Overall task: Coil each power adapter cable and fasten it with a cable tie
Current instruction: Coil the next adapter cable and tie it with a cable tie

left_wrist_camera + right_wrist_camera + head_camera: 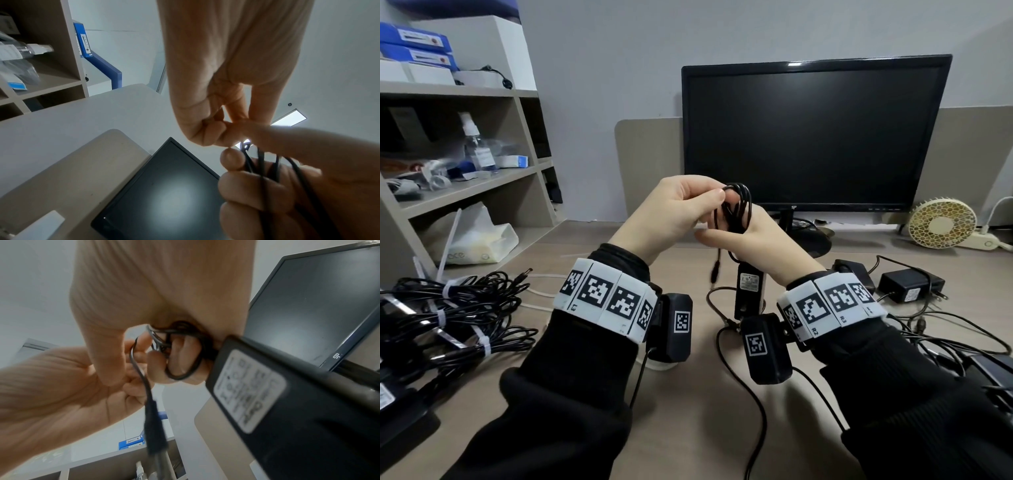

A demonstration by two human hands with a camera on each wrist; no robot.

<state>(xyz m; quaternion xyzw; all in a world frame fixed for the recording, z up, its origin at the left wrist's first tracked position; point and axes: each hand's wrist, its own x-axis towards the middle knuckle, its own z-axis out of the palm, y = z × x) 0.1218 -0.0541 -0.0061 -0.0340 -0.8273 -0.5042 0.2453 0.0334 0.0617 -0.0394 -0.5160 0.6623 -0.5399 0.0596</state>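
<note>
Above the desk (688,394), coiled cable (738,205) in both hands' fingers (709,197).

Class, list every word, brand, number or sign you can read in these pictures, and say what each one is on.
"SP": logo on the monitor bezel.
"L3": left wristband.
"R2", "R3": right wristband.
"oce": the visible end of a word on the tissue pack.
Adapter label hanging below the right hand: too blurred to read.
Blue folders and spray bottle labels: too small.
Square black-and-white codes: patterns, not text.
</note>
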